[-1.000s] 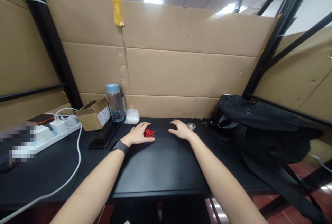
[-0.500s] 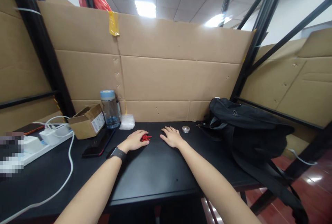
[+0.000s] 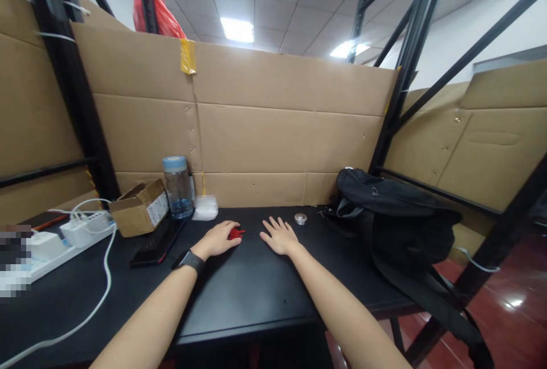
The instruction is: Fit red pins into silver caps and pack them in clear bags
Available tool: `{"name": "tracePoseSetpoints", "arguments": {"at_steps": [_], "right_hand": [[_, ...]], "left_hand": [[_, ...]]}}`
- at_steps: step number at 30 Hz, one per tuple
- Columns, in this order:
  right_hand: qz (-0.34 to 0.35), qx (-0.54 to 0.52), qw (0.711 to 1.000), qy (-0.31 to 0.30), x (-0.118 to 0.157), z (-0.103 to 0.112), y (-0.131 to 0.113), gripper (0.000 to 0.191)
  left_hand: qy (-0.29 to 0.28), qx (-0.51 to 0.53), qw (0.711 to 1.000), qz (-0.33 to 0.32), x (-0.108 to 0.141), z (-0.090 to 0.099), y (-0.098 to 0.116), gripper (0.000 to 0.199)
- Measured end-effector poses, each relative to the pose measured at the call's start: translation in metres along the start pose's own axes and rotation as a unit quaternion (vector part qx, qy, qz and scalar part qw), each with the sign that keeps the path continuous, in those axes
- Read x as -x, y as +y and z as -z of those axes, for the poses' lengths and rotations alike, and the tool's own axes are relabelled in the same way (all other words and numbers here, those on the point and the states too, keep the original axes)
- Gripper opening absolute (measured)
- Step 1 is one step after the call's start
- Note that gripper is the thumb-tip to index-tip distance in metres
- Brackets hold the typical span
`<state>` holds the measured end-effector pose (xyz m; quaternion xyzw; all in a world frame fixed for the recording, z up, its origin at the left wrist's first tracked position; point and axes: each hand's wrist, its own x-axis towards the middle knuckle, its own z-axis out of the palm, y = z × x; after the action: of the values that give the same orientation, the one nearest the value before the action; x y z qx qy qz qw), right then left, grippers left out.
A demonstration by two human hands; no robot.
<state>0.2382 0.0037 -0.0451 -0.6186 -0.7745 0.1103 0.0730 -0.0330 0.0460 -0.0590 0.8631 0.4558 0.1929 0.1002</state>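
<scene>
My left hand (image 3: pixel 217 239), with a dark watch on its wrist, rests on the black tabletop (image 3: pixel 252 295). Its fingers and thumb curve around a small tangle of red strands (image 3: pixel 235 234), partly hidden by the hand; it looks like cord, but the exact kind is too small to tell. Flat on the table to the right lies my right hand (image 3: pixel 280 237), palm down, fingers spread and holding nothing. Just beyond its right side is a small roll of silvery tape or wire (image 3: pixel 300 219), not touched.
A water bottle (image 3: pixel 178 189), a small opened cardboard box (image 3: pixel 140 209), a phone (image 3: pixel 156 246) and a clear plastic packet (image 3: pixel 205 208) stand at left. White power strips (image 3: pixel 85 232) trail a cable. A black backpack (image 3: pixel 397 215) fills the right side. Cardboard walls (image 3: pixel 256 135) enclose the back.
The view has tilted up and turned a little to the right. My right hand's fingers are spread slightly wider; my left hand stays at the red strands.
</scene>
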Motion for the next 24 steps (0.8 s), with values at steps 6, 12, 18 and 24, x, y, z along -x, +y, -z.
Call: {"name": "tracePoseSetpoints", "arguments": {"at_steps": [6,12,18,24], "right_hand": [[0.002,0.006,1.000,0.020,0.001,-0.002,-0.002,0.072],[-0.033,0.059,0.995,0.072,0.001,0.015,0.012,0.067],[-0.054,0.106,0.985,0.121,-0.004,0.050,0.064,0.052],[-0.024,0.061,0.987,0.146,-0.001,0.051,0.106,0.048]], "left_hand": [[0.034,-0.020,0.999,0.003,0.002,0.002,0.007,0.045],[0.098,-0.045,0.994,0.017,0.002,0.007,0.023,0.024],[0.119,-0.057,0.991,0.023,-0.004,0.001,0.036,0.014],[0.105,-0.053,0.993,0.025,-0.011,-0.001,0.045,0.018]]}}
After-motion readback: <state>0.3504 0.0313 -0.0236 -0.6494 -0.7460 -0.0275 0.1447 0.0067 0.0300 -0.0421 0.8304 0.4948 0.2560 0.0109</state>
